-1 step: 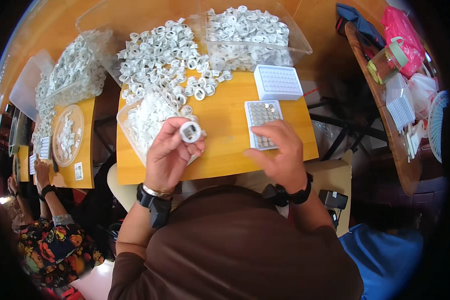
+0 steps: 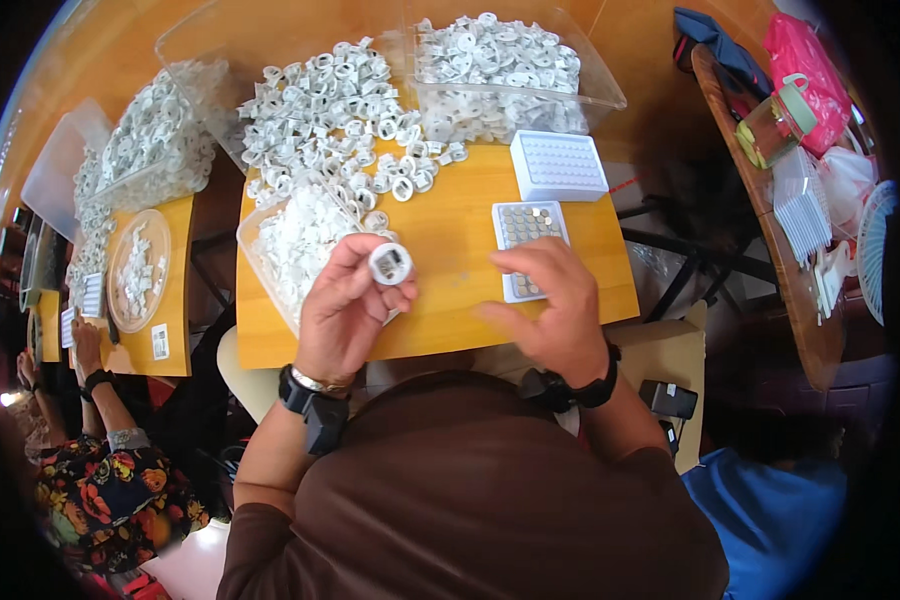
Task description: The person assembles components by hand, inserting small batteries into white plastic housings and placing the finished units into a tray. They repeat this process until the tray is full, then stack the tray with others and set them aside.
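My left hand (image 2: 342,300) pinches a small round white plastic housing (image 2: 390,264) upright between thumb and fingers. Its hollow face, with dark and metal bits inside, is turned up toward me. My right hand (image 2: 555,305) hovers over the right of the table, thumb and forefinger spread apart, and nothing shows between them. Partly beneath that hand lies a white tray (image 2: 520,285) filled with rows of silver button cells (image 2: 523,225). A clear bin of small white plastic parts (image 2: 305,235) stands just beyond my left hand.
Loose white ring-shaped parts (image 2: 325,100) are heaped at the back of the table (image 2: 450,220). Behind stands a clear bin of similar parts (image 2: 500,60), with stacked white trays (image 2: 560,165) at its right. On the left, a co-worker's hand (image 2: 87,345) is by another table.
My right hand has shifted slightly left, its thumb and forefinger still apart. The housing in my left hand has moved a little right.
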Demonstrator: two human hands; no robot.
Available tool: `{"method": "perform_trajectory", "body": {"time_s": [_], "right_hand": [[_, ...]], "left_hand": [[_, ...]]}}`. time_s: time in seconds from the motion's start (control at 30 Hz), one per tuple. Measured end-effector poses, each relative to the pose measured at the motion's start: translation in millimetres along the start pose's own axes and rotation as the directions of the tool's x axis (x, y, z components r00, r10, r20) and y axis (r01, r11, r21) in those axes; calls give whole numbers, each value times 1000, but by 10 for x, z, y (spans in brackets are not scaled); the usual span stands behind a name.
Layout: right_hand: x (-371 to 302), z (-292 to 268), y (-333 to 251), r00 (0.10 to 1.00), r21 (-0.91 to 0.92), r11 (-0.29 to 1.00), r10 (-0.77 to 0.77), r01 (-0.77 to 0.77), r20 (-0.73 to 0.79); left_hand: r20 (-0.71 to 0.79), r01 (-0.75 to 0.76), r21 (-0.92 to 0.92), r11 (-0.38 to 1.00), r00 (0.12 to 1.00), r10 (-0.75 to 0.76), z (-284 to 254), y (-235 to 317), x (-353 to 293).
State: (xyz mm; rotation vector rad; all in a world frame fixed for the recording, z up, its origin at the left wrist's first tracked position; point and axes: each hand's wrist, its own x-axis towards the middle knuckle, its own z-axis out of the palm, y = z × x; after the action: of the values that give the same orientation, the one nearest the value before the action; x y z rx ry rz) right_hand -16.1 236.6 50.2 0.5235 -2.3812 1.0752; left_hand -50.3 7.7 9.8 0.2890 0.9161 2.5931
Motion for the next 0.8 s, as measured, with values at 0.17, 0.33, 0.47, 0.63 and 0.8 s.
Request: {"method": "perform_trajectory", "body": {"time_s": [0.17, 0.33, 0.47, 0.63, 0.8], "right_hand": [[188, 323, -244, 997, 14, 999, -51, 51, 62], [178, 374, -203, 992, 19, 999, -51, 49, 115], [165, 310, -209, 978, 126, 991, -60, 35, 198], [130, 307, -161, 973, 162, 986, -75, 39, 219], [94, 298, -218, 978, 213, 977, -32, -13, 204]], "left_hand": [[24, 60, 14, 998, 998, -60, 94, -111, 1], [45, 63, -54, 997, 997, -61, -31, -169, -39], [6, 137, -34, 990, 991, -137, 5, -154, -57], [37, 185, -47, 982, 982, -183, 46, -231, -70], [-1, 163, -52, 985, 987, -163, 52, -286, -98]]}}
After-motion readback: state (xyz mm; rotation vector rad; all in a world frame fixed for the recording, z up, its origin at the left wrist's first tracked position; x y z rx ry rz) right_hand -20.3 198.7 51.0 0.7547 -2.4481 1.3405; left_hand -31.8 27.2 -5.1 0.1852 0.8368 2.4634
